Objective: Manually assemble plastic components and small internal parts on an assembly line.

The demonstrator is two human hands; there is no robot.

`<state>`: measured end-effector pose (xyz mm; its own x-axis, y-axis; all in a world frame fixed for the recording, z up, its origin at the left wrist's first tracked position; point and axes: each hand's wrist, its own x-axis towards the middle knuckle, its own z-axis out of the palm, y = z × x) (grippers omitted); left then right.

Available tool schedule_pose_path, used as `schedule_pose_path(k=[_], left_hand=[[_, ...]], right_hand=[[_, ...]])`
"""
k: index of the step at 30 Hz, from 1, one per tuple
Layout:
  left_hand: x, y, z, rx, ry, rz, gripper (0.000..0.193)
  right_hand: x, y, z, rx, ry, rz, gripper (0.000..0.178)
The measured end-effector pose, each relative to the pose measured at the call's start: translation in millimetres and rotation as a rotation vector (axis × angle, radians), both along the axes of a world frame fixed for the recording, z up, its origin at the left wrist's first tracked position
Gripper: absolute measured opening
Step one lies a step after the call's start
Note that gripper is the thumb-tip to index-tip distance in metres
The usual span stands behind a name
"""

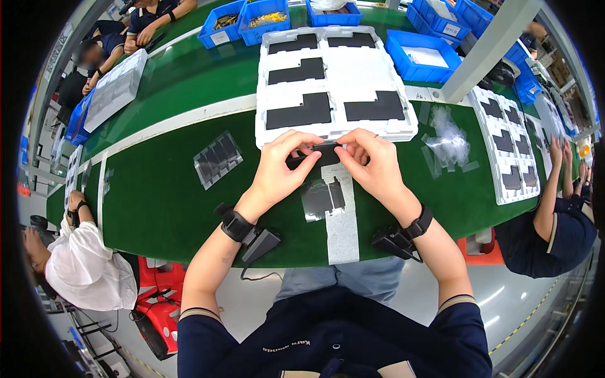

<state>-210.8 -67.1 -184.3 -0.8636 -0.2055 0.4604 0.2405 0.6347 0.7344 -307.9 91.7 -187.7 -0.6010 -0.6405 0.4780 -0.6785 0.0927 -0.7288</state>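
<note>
While the green tabletop runs left and right past several seated workers, the person in the dark blue shirt holds a small black strip up between both hands, just in front of the near edge of a white tray. The left hand pinches the strip's left end between thumb and fingertips, and the right hand grips its right end the same way (a ring shows on one finger). Each wrist carries a black band with a small black box hanging from it.

Under the hands, a white paper strip lies on the tabletop and reaches toward the person, with a clear film sheet bearing dark pieces lying across its upper part. The white tray holds flat black L-shaped pads in its pockets. Left of the hands, a second clear sheet of dark pieces lies alone, well apart from them. To the right rests a heap of crumpled clear film, and beyond it a second white tray of black pads in front of a neighbour in dark clothes. Blue bins line the far side, and another white tray sits at the far left by other workers.
</note>
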Motion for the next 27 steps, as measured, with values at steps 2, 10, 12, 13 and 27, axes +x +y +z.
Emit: schedule_pose_path(k=[2,10,12,13,27], left_hand=[[1.5,0.1,0.0,0.001,0.005,-0.001,0.021],[2.0,-0.6,0.1,0.02,0.017,-0.029,0.02],[2.5,-0.2,0.3,0.028,0.003,-0.024,0.02],[2.5,0.3,0.6,0.04,-0.012,-0.021,0.02],[1.2,1.3,0.7,0.026,-0.01,0.008,0.021]], right_hand=[[0.2,0.2,0.2,0.038,-0.02,-0.005,0.012],[-2.6,0.0,4.2,-0.061,0.026,0.015,0.01],[-2.7,0.7,5.2,-0.058,0.04,0.016,0.01],[-3.2,1.4,5.0,-0.052,0.034,0.016,0.01],[-4.1,0.2,-0.3,-0.072,0.083,0.019,0.011]])
